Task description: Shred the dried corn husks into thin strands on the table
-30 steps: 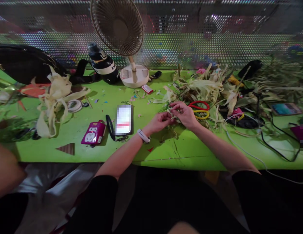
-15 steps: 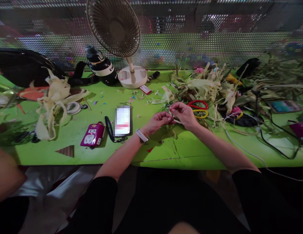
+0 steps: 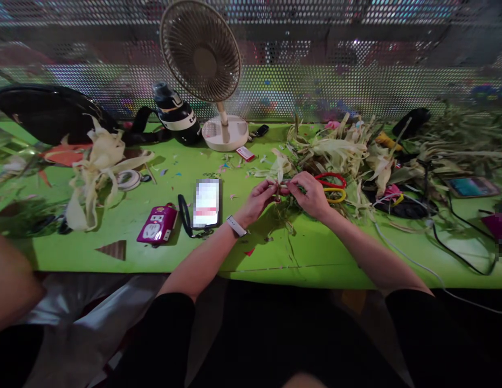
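Observation:
Over the green table, my left hand (image 3: 259, 202), with a pale watch band (image 3: 236, 226) on its wrist, pinches one side of a small piece of dry husk (image 3: 279, 189). My right hand (image 3: 309, 195) closes its fingertips on the other side of that piece. The hands are a few centimetres apart. Behind them and to the right lies a heap of dry pale husks (image 3: 335, 145). Scissors with red and yellow handles (image 3: 335, 194) lie just right of my right hand, their blades hidden.
A fan (image 3: 225, 133), black bottle (image 3: 180, 118) and black bag (image 3: 52, 113) stand at the back. Left of my arms are a lit phone (image 3: 206, 203), a purple socket block (image 3: 157, 225) and more husks (image 3: 107, 153). Cables (image 3: 412, 256) cross the right side. Someone's arm (image 3: 14, 283) shows at far left.
The view has shifted slightly. My hands have drawn a little apart from nearly touching, and the husk piece now shows between their fingertips.

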A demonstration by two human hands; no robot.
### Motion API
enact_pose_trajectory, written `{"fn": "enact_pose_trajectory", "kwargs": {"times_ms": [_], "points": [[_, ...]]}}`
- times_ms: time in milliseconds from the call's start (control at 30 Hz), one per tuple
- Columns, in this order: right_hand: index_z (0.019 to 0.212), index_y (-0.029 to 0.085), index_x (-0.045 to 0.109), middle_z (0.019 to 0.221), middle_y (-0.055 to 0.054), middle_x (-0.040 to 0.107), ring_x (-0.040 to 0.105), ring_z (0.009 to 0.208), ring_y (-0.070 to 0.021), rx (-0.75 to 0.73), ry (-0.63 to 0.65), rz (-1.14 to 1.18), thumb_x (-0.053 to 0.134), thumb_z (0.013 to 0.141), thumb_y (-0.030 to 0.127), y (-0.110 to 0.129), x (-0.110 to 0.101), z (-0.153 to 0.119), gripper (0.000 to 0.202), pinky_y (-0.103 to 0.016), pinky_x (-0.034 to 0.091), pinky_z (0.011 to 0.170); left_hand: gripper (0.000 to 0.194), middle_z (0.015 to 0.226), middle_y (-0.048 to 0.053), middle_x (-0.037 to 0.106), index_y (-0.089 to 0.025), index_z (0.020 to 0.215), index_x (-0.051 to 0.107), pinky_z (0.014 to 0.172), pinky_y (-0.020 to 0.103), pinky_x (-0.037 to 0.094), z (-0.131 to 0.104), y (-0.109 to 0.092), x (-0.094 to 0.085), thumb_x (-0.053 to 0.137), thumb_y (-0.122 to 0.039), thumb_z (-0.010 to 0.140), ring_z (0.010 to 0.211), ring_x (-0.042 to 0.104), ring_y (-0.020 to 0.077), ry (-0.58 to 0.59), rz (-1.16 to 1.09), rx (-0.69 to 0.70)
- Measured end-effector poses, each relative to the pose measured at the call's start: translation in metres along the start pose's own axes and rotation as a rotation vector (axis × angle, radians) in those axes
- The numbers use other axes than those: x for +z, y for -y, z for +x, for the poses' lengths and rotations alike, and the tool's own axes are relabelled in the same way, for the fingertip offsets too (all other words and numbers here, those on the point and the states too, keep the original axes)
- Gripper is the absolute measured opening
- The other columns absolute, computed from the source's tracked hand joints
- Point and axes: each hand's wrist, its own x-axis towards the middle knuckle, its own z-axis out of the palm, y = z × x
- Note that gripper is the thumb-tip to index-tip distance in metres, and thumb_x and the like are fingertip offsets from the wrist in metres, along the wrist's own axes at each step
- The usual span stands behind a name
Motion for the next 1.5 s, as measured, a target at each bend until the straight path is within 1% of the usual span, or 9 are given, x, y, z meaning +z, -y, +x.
{"fn": "enact_pose_trajectory", "kwargs": {"times_ms": [233,367,433,600,733,867,1067,1300,1500], "points": [[0.069,0.021,0.048,0.069,-0.002,0.053,0.050,0.066,-0.0148,0.049,0.004,0.012,0.050,0.094,0.035,-0.001,0.003,0.001,0.028,-0.029,0.040,0.063,0.033,0.073,0.000,0.068,-0.017,0.083,0.063,0.062,0.023,0.051,-0.002,0.001,0.003,0.078,-0.043,0.070,0.069,0.067,0.0119,-0.056,0.074,0.001],[0.068,0.021,0.050,0.069,-0.002,0.054,0.050,0.067,-0.0150,0.091,-0.033,0.028,0.053,0.092,0.037,-0.001,0.001,0.002,0.028,-0.030,0.041,0.064,0.030,0.070,-0.001,0.067,-0.016,0.079,0.069,0.064,0.022,0.051,-0.003,-0.003,0.007,0.081,-0.040,0.067,0.066,0.062,0.0092,-0.132,0.156,0.101],[0.071,0.021,0.052,0.070,-0.002,0.056,0.052,0.068,-0.0152,0.131,-0.035,0.064,0.054,0.091,0.039,-0.001,0.001,0.002,0.027,-0.030,0.042,0.064,0.029,0.073,-0.001,0.068,-0.016,0.078,0.070,0.064,0.022,0.052,-0.003,-0.004,0.009,0.083,-0.039,0.064,0.069,0.062,0.0093,-0.174,0.178,0.126],[0.089,0.021,0.054,0.075,-0.001,0.062,0.058,0.066,-0.0147,0.309,0.047,0.282,0.060,0.086,0.044,-0.001,0.004,-0.004,0.023,-0.029,0.047,0.062,0.034,0.077,0.001,0.070,-0.016,0.082,0.069,0.063,0.025,0.053,-0.003,0.000,0.009,0.081,-0.042,0.064,0.073,0.066,0.0130,-0.227,0.157,0.084],[0.095,0.021,0.057,0.084,-0.004,0.070,0.066,0.075,-0.0185,0.288,0.081,0.281,0.070,0.077,0.038,0.002,0.008,-0.006,0.028,-0.034,0.054,0.070,0.031,0.081,0.002,0.070,-0.016,0.084,0.068,0.067,0.028,0.053,-0.003,0.003,0.010,0.079,-0.039,0.067,0.076,0.066,0.0142,-0.267,0.173,0.118],[0.089,0.020,0.062,0.084,-0.005,0.071,0.067,0.074,-0.0184,0.258,0.088,0.241,0.066,0.079,0.035,0.003,0.010,-0.006,0.018,-0.033,0.054,0.068,0.028,0.076,0.002,0.069,-0.015,0.082,0.068,0.068,0.029,0.053,-0.005,0.002,0.013,0.078,-0.038,0.069,0.072,0.064,0.0133,-0.264,0.220,0.135],[0.081,0.019,0.064,0.076,-0.004,0.070,0.063,0.064,-0.0162,0.262,0.086,0.242,0.065,0.077,0.035,0.004,0.008,-0.004,0.017,-0.030,0.052,0.060,0.036,0.067,-0.001,0.067,-0.015,0.078,0.068,0.063,0.025,0.051,-0.004,0.005,0.013,0.080,-0.046,0.065,0.063,0.060,0.0099,-0.256,0.255,0.165],[0.079,0.019,0.068,0.074,-0.003,0.071,0.065,0.066,-0.0164,0.282,0.108,0.297,0.063,0.075,0.028,0.000,0.007,-0.004,0.011,-0.031,0.054,0.065,0.032,0.065,-0.001,0.066,-0.015,0.076,0.065,0.062,0.025,0.050,-0.004,0.005,0.012,0.076,-0.045,0.071,0.058,0.058,0.0092,-0.244,0.298,0.181],[0.086,0.020,0.069,0.080,-0.003,0.072,0.066,0.072,-0.0171,0.296,0.090,0.306,0.062,0.081,0.031,-0.004,0.005,-0.002,0.014,-0.031,0.053,0.067,0.031,0.077,0.000,0.067,-0.017,0.083,0.066,0.063,0.025,0.051,-0.006,0.003,0.014,0.076,-0.044,0.071,0.070,0.061,0.0117,-0.262,0.254,0.176]]}}
